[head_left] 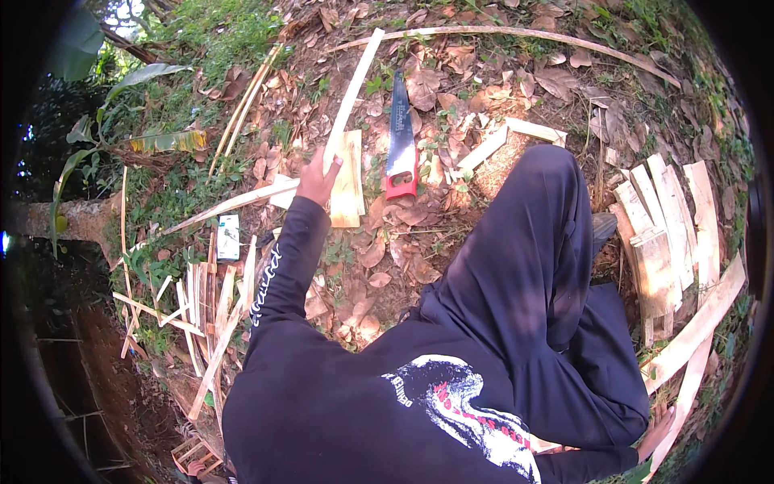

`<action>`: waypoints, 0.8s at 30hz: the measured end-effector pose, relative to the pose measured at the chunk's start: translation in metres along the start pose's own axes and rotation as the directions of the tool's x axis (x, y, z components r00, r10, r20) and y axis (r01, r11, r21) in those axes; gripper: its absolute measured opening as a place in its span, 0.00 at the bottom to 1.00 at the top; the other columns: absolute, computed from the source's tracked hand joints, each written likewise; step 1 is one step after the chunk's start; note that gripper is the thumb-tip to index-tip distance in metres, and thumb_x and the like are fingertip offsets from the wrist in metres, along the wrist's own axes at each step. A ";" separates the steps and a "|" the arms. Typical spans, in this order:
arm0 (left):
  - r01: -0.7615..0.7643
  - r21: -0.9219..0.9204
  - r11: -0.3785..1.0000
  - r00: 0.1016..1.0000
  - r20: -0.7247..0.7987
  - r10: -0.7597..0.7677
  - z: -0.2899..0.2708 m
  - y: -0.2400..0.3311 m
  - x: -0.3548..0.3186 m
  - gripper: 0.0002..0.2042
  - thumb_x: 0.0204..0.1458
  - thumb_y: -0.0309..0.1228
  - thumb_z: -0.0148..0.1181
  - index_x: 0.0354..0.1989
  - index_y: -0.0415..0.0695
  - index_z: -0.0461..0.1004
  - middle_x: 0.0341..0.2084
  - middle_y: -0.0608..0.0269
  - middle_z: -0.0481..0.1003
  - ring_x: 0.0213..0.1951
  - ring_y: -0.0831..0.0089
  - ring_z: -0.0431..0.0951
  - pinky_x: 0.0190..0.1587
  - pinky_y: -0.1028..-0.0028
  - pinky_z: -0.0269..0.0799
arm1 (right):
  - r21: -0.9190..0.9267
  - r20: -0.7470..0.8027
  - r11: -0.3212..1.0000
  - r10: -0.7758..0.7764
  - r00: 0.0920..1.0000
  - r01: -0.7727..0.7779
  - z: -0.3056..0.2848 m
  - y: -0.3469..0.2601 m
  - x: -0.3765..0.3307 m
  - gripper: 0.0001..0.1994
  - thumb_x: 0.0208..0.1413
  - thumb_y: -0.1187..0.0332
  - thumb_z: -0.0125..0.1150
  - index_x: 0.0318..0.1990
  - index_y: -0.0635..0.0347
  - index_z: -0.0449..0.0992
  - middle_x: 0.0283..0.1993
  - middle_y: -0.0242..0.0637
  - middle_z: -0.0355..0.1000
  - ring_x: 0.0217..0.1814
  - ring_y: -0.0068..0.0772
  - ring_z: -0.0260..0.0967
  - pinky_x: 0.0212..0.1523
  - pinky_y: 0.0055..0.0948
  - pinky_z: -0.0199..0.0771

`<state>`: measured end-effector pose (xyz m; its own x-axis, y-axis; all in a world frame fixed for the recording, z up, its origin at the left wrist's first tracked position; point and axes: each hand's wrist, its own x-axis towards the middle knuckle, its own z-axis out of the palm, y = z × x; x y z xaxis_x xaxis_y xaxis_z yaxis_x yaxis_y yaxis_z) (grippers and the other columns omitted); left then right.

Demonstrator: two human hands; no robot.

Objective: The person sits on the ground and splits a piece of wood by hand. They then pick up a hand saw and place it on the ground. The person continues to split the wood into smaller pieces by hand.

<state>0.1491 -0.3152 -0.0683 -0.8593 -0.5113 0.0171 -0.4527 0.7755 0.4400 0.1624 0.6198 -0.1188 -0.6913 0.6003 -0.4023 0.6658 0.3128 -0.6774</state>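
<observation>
My left hand [316, 179] reaches forward from a black sleeve and grips the near end of a long thin pale wood strip [355, 84] that runs away up the frame. Under that hand lies a short flat wood board [348, 185]. Just right of it a hand saw [401, 133] with a dark blade and red handle rests on dry leaves. My right hand [663, 425] shows at the lower right edge, low beside a wood plank; what it grips is hidden.
Stacked cut wood boards [665, 234] lie at right, a long plank [700, 323] below them. A pile of thin wood strips [201, 315] lies at left. A long curved stick [532, 36] arcs across the top. My dark-trousered knee [536, 234] is bent in the middle.
</observation>
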 end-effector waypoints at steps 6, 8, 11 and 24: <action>0.222 -0.098 0.970 0.971 -0.066 -0.229 0.096 -0.074 -0.059 0.26 0.63 0.52 0.51 0.53 0.39 0.69 0.24 0.53 0.76 0.27 0.62 0.78 0.33 0.65 0.73 | -0.165 0.270 0.985 0.092 0.958 -0.048 0.017 0.031 0.072 0.26 0.68 0.49 0.48 0.69 0.48 0.63 0.55 0.38 0.71 0.50 0.32 0.67 0.58 0.33 0.65; 0.226 -0.034 0.974 0.968 -0.100 -0.228 0.110 -0.059 -0.064 0.25 0.63 0.51 0.50 0.54 0.40 0.69 0.28 0.45 0.77 0.32 0.49 0.79 0.37 0.58 0.73 | -0.091 0.242 0.995 0.062 0.968 -0.041 0.024 0.020 0.060 0.26 0.67 0.50 0.49 0.68 0.48 0.64 0.54 0.38 0.71 0.50 0.33 0.67 0.57 0.33 0.65; 0.325 0.014 0.946 0.942 -0.089 -0.323 0.125 -0.062 -0.062 0.22 0.63 0.47 0.50 0.54 0.42 0.68 0.35 0.34 0.77 0.42 0.34 0.76 0.43 0.47 0.70 | -0.056 0.236 0.998 0.041 0.971 -0.029 0.022 0.007 0.043 0.28 0.66 0.46 0.49 0.68 0.49 0.62 0.57 0.42 0.70 0.54 0.36 0.67 0.60 0.33 0.64; 0.479 0.282 0.831 0.875 -0.223 -0.429 0.149 -0.187 -0.026 0.24 0.51 0.40 0.63 0.56 0.46 0.69 0.47 0.40 0.70 0.49 0.43 0.74 0.51 0.51 0.71 | -0.044 0.281 0.998 0.046 0.959 -0.035 0.012 0.026 0.062 0.29 0.67 0.47 0.49 0.70 0.50 0.60 0.61 0.46 0.69 0.59 0.40 0.67 0.62 0.34 0.63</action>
<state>0.2201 -0.3918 -0.2851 -0.5050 -0.8627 0.0263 -0.8550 0.5042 0.1211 0.1340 0.6566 -0.1686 -0.7108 0.3827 -0.5901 0.7014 0.3232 -0.6352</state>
